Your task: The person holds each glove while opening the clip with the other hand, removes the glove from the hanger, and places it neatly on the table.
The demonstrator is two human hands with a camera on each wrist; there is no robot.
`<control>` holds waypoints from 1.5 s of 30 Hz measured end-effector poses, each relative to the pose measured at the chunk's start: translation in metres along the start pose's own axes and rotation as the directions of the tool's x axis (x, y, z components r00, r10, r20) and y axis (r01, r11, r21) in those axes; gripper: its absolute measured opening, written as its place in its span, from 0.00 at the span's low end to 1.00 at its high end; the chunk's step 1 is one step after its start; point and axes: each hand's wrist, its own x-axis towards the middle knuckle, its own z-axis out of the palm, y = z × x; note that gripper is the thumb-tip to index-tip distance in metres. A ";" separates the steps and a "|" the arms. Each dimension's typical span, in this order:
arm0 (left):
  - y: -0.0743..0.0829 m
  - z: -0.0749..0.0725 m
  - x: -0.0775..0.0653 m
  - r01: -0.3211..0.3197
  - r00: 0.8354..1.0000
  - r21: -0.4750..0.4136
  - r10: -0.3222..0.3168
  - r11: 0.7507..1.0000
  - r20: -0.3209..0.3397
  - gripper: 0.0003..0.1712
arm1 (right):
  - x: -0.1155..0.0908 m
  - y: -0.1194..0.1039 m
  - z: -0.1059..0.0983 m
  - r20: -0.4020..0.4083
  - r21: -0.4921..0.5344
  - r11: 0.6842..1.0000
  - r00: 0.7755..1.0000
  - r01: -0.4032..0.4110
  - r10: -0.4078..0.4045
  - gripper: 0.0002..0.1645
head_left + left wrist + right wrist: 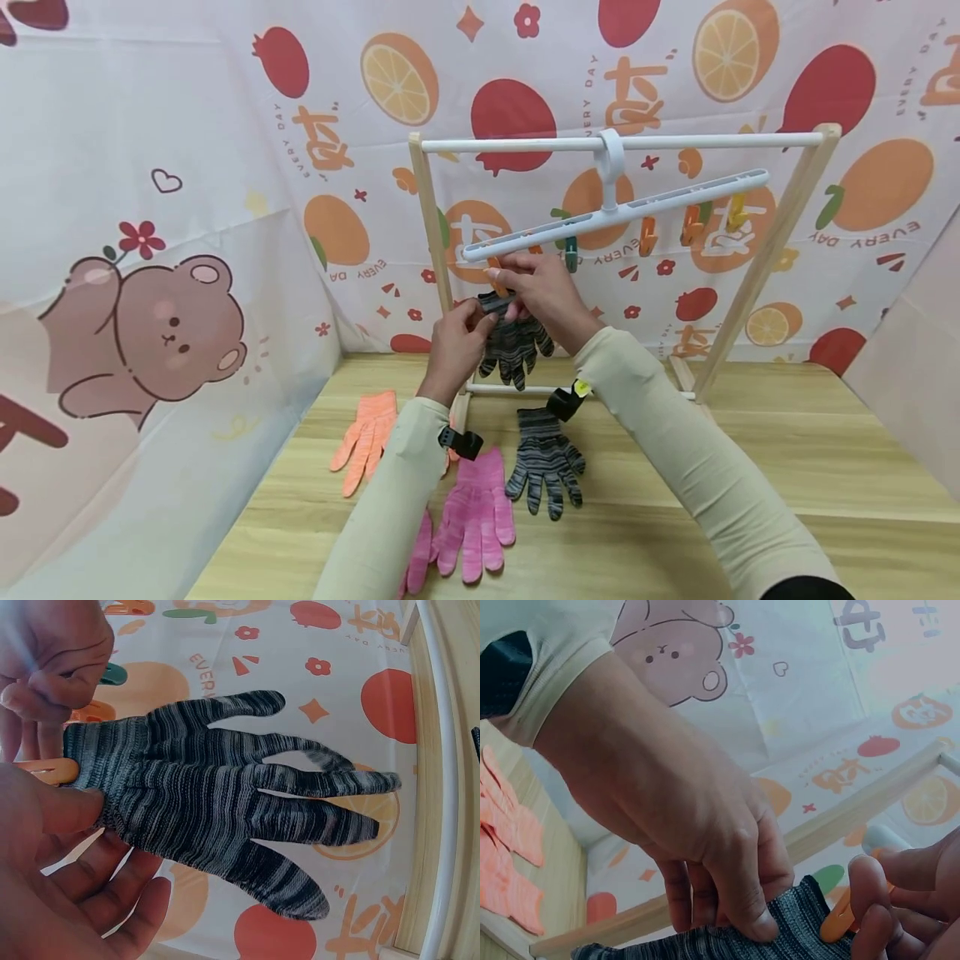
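A black-and-grey striped knit glove (517, 342) hangs fingers-down beneath the low left end of a white hanger (675, 200). My left hand (456, 346) pinches the side of its cuff between thumb and fingers. With my right hand (547, 296) I pinch an orange clothespin (497, 279) below the hanger bar. In the left wrist view, the tip of that clothespin (56, 771) overlaps the cuff edge of the glove (202, 772). The right wrist view has the clothespin (840, 919) between my right fingers, right at the cuff.
The hanger hooks over the top rod (510, 145) of a wooden rack and tilts up rightward. Green (572, 254), orange (647, 237) and yellow (737, 212) clothespins dangle from it. Orange (369, 437), pink (472, 517) and another striped glove (546, 458) lie on the table.
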 end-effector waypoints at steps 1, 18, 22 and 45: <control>0.000 0.000 -0.001 0.004 1.000 0.001 -0.004 1.000 -0.001 0.14 | 0.000 0.000 0.000 0.001 0.002 1.000 1.000 -0.004 0.004 0.24; -0.001 -0.002 -0.005 -0.014 1.000 0.011 0.014 1.000 0.004 0.13 | -0.002 0.004 0.004 -0.016 0.004 1.000 1.000 -0.013 0.013 0.24; -0.001 -0.002 -0.005 -0.016 1.000 0.014 0.016 1.000 0.002 0.13 | -0.002 0.005 0.005 -0.031 0.032 0.999 1.000 0.006 -0.005 0.22; -0.017 -0.008 -0.020 0.004 1.000 0.006 -0.004 1.000 0.017 0.11 | -0.003 -0.001 0.006 -0.155 0.020 1.000 0.988 0.003 0.000 0.17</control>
